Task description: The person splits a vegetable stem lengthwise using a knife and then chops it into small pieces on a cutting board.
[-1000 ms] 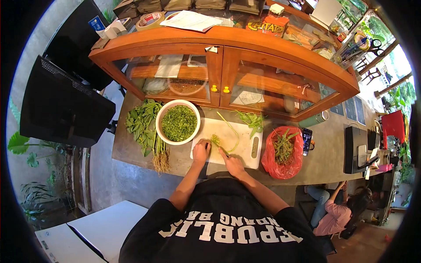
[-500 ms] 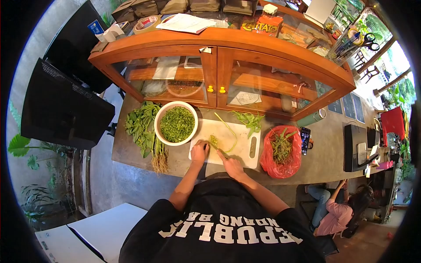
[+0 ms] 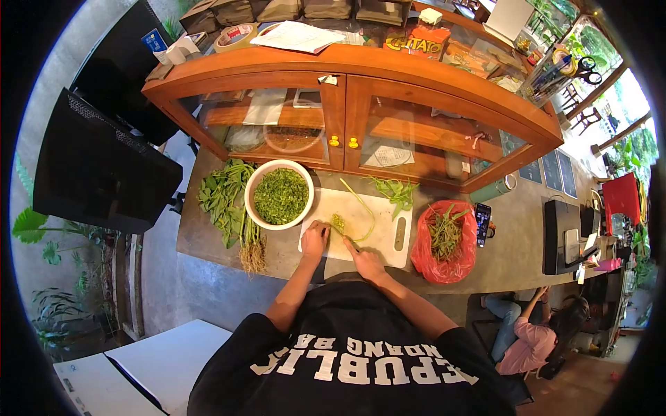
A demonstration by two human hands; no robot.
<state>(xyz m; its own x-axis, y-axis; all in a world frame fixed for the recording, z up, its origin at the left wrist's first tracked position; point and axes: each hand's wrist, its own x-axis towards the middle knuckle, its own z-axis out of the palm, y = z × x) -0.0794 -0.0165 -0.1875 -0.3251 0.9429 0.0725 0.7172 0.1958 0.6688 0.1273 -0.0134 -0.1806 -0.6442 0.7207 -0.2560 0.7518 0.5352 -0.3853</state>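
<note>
A white cutting board [image 3: 322, 201] lies in front of me with a small heap of chopped green stem pieces [image 3: 337, 221] on it. My right hand [image 3: 368, 263] is closed round a knife [image 3: 352, 243], its blade low over the board and hard to make out. At the board's left side, my left hand [image 3: 316, 239] has curled fingers close to the chopped pieces; what they hold is hidden. A long green stem [image 3: 368, 208] curves across the board, its leafy end [image 3: 395, 193] at the upper right. Left of the board stands a white bowl [image 3: 249, 201] full of chopped greens [image 3: 281, 197].
Leafy greens with roots [image 3: 232, 201] lie left of the bowl. A red plastic bag [image 3: 423, 260] holding trimmings and a phone [image 3: 483, 225] lie to the right. A wooden glass-door cabinet [image 3: 340, 125] stands behind the board. Another person [image 3: 527, 340] sits at lower right.
Almost nothing differs. Both hands stay at the same spots on the board, and the view has shifted very slightly.
</note>
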